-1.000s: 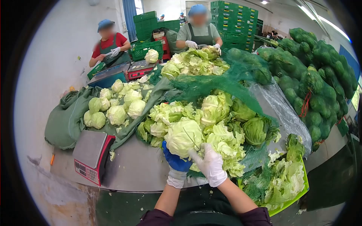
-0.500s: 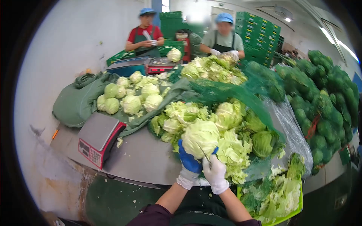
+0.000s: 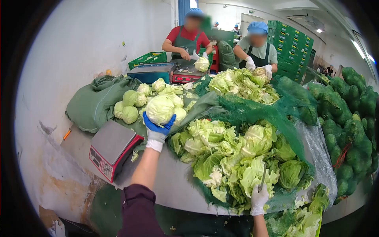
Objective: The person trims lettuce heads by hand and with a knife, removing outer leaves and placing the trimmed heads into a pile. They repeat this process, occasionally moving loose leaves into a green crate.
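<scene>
My left hand, in a blue and white glove, is stretched forward, its fingers cupped around the underside of a pale green cabbage. That cabbage is in front of a group of trimmed cabbages lying on green cloth, and it hides some of them. In a white glove, my right hand is closed round a thin knife whose blade points up. It is at the near edge of a heap of loose leaves and untrimmed cabbages on green netting.
A red-edged scale stands left on the table. Across it, one person handles a cabbage at another scale; a second person works at a leaf heap. Netted sacks are piled right. A leaf-filled crate sits below.
My left hand has carried the cabbage forward and left, from over the leaf heap to the trimmed cabbages. My right hand, with the knife, has moved away to the right. The view has shifted.
</scene>
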`<state>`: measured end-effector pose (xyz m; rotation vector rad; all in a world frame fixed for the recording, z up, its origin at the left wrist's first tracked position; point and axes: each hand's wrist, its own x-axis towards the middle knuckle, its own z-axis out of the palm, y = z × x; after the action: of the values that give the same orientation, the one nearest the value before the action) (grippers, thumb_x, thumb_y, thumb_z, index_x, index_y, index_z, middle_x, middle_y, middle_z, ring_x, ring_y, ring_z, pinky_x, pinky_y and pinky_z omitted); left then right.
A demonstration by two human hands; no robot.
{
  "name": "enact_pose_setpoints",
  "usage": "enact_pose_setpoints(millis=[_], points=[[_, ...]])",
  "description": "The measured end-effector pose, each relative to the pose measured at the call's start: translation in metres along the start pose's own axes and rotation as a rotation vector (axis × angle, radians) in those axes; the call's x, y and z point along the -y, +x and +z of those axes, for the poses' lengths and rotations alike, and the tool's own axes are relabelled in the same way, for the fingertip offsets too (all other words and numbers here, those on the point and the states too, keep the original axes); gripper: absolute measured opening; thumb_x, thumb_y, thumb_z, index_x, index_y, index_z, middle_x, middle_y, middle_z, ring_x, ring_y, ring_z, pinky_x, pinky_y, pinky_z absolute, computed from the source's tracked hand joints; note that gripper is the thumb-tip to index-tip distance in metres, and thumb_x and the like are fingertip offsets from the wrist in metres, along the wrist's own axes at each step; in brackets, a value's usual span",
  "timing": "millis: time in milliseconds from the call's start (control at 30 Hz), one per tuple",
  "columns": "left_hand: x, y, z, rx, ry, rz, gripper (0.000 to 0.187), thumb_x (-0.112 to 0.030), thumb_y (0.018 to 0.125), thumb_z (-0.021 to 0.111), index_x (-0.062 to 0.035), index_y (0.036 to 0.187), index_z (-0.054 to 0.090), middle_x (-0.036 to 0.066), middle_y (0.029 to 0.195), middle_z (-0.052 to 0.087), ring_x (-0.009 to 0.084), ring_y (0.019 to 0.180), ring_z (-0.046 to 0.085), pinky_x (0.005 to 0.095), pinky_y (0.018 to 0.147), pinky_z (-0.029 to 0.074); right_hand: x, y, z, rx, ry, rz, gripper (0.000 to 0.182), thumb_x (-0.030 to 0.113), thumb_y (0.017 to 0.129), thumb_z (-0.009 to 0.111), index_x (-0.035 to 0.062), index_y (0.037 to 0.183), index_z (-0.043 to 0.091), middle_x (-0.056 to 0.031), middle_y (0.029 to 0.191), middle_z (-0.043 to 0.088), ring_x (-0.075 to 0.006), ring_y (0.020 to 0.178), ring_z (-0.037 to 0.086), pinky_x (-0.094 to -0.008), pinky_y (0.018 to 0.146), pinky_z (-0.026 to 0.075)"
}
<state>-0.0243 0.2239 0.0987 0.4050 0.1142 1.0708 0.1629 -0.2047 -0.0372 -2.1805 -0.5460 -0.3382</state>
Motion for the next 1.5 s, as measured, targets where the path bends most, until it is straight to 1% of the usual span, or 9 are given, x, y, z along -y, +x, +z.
enact_pose_setpoints(millis=[267,533,633,700,767,1033,1267,1400,1500], points=[[-0.031,0.148,-0.065,0.124,0.181,0.058,0.074,-0.064,0.085,0.027,-0.0191,0.143,0.033,0.003,0.146,0.038,0.0285,0.136,0.030,0.0536,0.110,0.020,0.005,-0.006,0.003,0.021,-0.096,0.007,0.010,0.014,0.081,0.064,0.0066,0.081,0.056,-0.0131,0.063,0.059,-0.0310,0.056,0.059,-0.0396,0.053,0.047],[-0.072,0.221,-0.108,-0.254,0.054,0.119,0.047,-0.038,0.085,0.057,-0.0203,0.128,0.047,0.005,0.141,0.040,0.0329,0.129,0.037,0.0539,0.102,0.038,0.015,-0.009,-0.004,0.038,0.032,0.069,0.018,0.012,0.078,0.067,0.0066,0.093,0.058,-0.0123,0.069,0.061,-0.0289,0.055,0.059,-0.0374,0.052,0.047],[-0.033,0.180,-0.032,-0.305,0.215,0.189,0.035,-0.033,0.090,0.056,-0.0169,0.120,0.054,0.014,0.129,0.050,0.0360,0.123,0.046,0.0530,0.103,0.040,0.009,-0.015,-0.017,0.137,0.096,0.169,0.032,0.013,0.079,0.068,0.0055,0.108,0.057,-0.0124,0.081,0.062,-0.0239,0.062,0.060,-0.0342,0.058,0.049],[-0.009,0.186,-0.020,-0.131,0.390,0.064,0.038,-0.031,0.092,0.052,-0.0198,0.128,0.050,0.011,0.134,0.048,0.0330,0.125,0.045,0.0502,0.104,0.039,-0.003,-0.021,-0.018,0.102,0.224,-0.088,0.035,0.014,0.083,0.066,0.0053,0.115,0.056,-0.0139,0.089,0.062,-0.0229,0.071,0.060,-0.0333,0.065,0.050],[0.032,0.173,-0.011,0.306,0.648,-0.070,0.042,-0.028,0.095,0.046,-0.0155,0.135,0.045,0.008,0.137,0.045,0.0278,0.124,0.046,0.0441,0.105,0.039,0.002,-0.017,-0.027,0.101,0.277,-0.063,0.038,0.015,0.085,0.065,0.0049,0.119,0.054,-0.0152,0.095,0.062,-0.0241,0.077,0.061,-0.0337,0.068,0.050],[0.253,-0.053,0.136,0.916,0.981,-0.688,0.046,-0.027,0.093,0.054,-0.0057,0.134,0.047,0.009,0.126,0.056,0.0197,0.111,0.056,0.0344,0.097,0.044,-0.032,0.081,-0.096,-0.053,0.237,0.137,0.043,0.030,0.091,0.058,0.0043,0.125,0.051,-0.0192,0.104,0.065,-0.0311,0.089,0.065,-0.0357,0.078,0.050],[0.432,-0.123,0.139,1.165,1.123,-0.507,0.036,-0.012,0.093,0.055,0.0022,0.126,0.053,0.007,0.119,0.061,0.0121,0.105,0.057,0.0224,0.094,0.043,-0.105,0.095,-0.109,-0.173,0.521,0.596,0.038,0.021,0.084,0.069,-0.0008,0.112,0.055,-0.0054,0.064,0.058,-0.0111,0.045,0.051,-0.0277,0.040,0.040],[0.472,-0.143,0.142,1.314,1.516,-0.268,0.055,-0.041,0.089,0.059,-0.0097,0.132,0.050,0.019,0.127,0.055,0.0317,0.114,0.054,0.0342,0.097,0.041,-0.085,0.073,-0.101,-0.171,0.717,0.767,0.030,0.020,0.085,0.068,0.0009,0.105,0.056,0.0006,0.061,0.054,-0.0080,0.043,0.046,-0.0240,0.036,0.037],[0.465,-0.151,0.151,1.413,1.536,-0.258,0.057,-0.037,0.089,0.060,-0.0108,0.137,0.044,0.020,0.134,0.048,0.0351,0.120,0.047,0.0376,0.100,0.039,-0.124,0.066,-0.077,-0.224,0.922,0.665,0.035,0.020,0.087,0.065,0.0011,0.113,0.051,-0.0006,0.061,0.053,-0.0097,0.043,0.047,-0.0251,0.037,0.039]])
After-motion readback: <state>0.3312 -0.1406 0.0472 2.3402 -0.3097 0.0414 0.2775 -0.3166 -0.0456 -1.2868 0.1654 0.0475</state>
